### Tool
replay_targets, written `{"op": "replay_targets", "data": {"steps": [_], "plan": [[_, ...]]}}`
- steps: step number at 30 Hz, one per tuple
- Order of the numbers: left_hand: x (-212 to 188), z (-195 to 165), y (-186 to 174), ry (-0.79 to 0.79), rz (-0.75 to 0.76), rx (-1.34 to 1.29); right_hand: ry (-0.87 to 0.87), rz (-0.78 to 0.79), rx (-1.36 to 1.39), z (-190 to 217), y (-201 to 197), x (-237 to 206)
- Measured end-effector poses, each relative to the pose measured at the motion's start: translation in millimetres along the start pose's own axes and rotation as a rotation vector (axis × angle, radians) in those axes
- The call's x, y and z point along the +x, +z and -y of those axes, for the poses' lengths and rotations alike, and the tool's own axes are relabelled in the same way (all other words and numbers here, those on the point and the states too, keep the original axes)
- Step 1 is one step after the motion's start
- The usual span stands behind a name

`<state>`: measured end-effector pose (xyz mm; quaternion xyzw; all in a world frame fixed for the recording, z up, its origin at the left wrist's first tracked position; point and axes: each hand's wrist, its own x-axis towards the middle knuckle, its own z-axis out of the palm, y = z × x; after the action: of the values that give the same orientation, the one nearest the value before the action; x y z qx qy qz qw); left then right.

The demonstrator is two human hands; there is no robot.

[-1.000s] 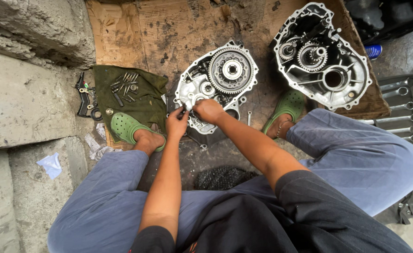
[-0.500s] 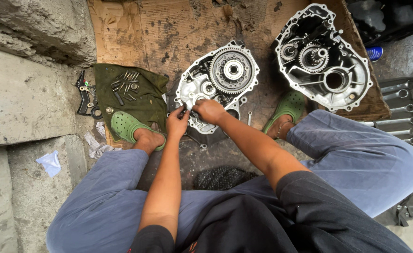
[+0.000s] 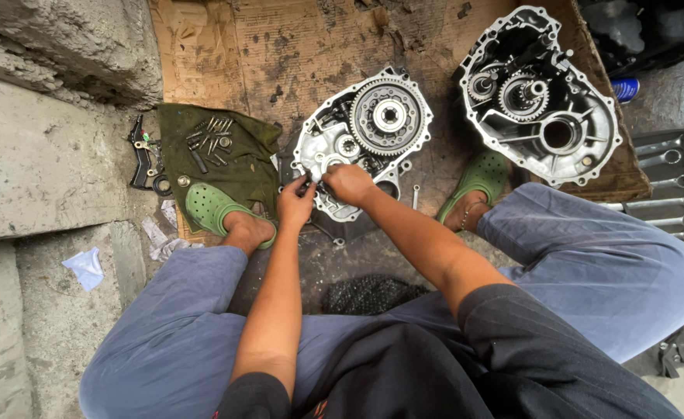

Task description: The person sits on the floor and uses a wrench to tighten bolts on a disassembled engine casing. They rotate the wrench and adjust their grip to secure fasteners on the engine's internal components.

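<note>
Gearbox housing (image 3: pixel 361 147) on cardboard (image 3: pixel 280 54) — left hand (image 3: pixel 297 203) and right hand (image 3: pixel 347 183) both pinched together on its lower edge.

Gearbox housing half, open face up

The silver cast-metal gearbox housing (image 3: pixel 357 147) lies flat on brown cardboard (image 3: pixel 280 46) between the person's feet. A large toothed ring gear (image 3: pixel 388 116) sits in its upper right section; a smaller gear (image 3: pixel 348 145) sits left of centre. Bolt lugs line the rim. The lower left edge is covered by both hands.
</note>
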<state>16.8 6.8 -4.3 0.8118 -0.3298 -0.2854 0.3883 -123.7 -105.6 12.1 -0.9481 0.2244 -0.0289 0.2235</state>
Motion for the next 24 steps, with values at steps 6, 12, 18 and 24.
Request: {"op": "replay_targets", "data": {"steps": [6, 12, 18, 24], "plan": [[0.9, 1.0, 0.4, 0.036, 0.003, -0.002, -0.083, -0.069, 0.035, -1.1, -0.1, -0.3], [-0.7, 0.2, -1.0, 0.036, 0.01, -0.019, -0.003, -0.003, 0.007, -0.9, -0.8, 1.3], [1.2, 1.0, 0.2, -0.002, 0.013, -0.005, -0.037, -0.05, 0.028, 0.4, -1.4, 1.0], [1.4, 2.8, -1.3, 0.053, 0.017, 0.007, -0.012, -0.015, 0.058, 6.6, -7.0, 2.8]]}}
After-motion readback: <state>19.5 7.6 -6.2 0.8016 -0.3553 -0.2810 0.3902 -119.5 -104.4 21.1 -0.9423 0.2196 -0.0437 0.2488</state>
